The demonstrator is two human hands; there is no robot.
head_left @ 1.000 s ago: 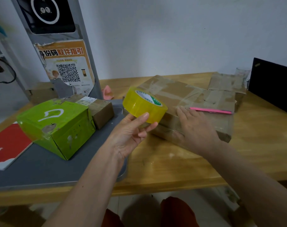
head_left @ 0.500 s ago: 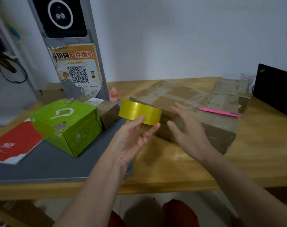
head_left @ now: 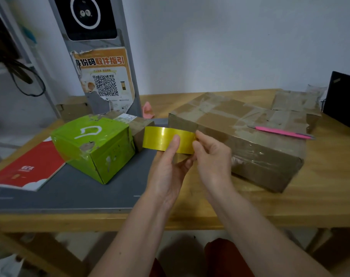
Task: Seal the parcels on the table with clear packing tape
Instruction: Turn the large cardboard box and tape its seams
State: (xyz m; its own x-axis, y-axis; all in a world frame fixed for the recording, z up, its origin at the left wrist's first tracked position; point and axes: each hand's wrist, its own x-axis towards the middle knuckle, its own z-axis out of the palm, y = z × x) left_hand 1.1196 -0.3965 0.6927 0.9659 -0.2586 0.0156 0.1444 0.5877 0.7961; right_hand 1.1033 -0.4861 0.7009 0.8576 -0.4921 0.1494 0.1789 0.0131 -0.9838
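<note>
Tape roll, yellowish and glossy, is held above the near part of the wooden table, its flat band facing the camera, just in front of the left corner of the large brown parcel. The left hand grips it from below, thumb curled up over the band and fingers wrapped behind. The right hand meets the roll's right edge, its thumb and forefinger pinched together there; whether they hold a loose tape end or only pick at the surface is hard to tell.

The large parcel lies at an angle across the table, its top already crossed with strips of tape, its near right corner close to the table's front edge. A pink pen rests on its top toward the right. Behind it sits another taped brown parcel, and a dark screen stands at the far right edge.

To the left, a grey mat covers the table up to its front edge. On it stand a green box with scuffed corners, a small brown box touching its right side, and a red booklet at the left edge. Open table surface lies between the hands and the front edge.
</note>
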